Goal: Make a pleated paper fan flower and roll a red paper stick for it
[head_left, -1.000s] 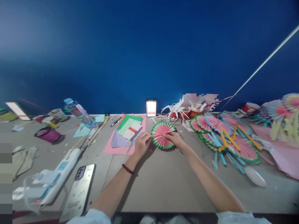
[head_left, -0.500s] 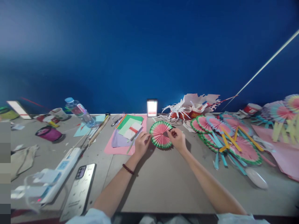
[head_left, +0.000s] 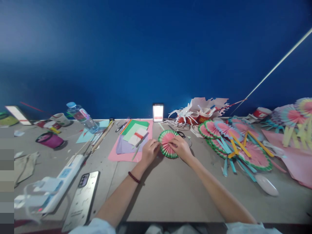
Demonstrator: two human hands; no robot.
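1. The pleated paper disc [head_left: 166,137], pink with a green rim, lies in front of the person, above or on the table [head_left: 165,195], between the two hands.
2. The left hand [head_left: 149,152] has its fingers bent and the tips drawn together at the left rim of the disc. Whether they really grasp the paper, one cannot tell.
3. The right hand [head_left: 182,149] reaches over the right part of the disc, with fingertips on the pleats near the centre. Its thumb is hard to see, so one cannot tell if the disc is pinched.
4. The step in hand seems to be the arranging of the folds. For this, it is good that the left fingers steady the rim lightly, while the right ones press close to the centre.
5. The pressure should be small and even, because strong pushing may flatten the pleats or pull the centre open.
6. Black-handled scissors [head_left: 180,133] lie just behind the right hand, so the wrist should keep low and not brush them.
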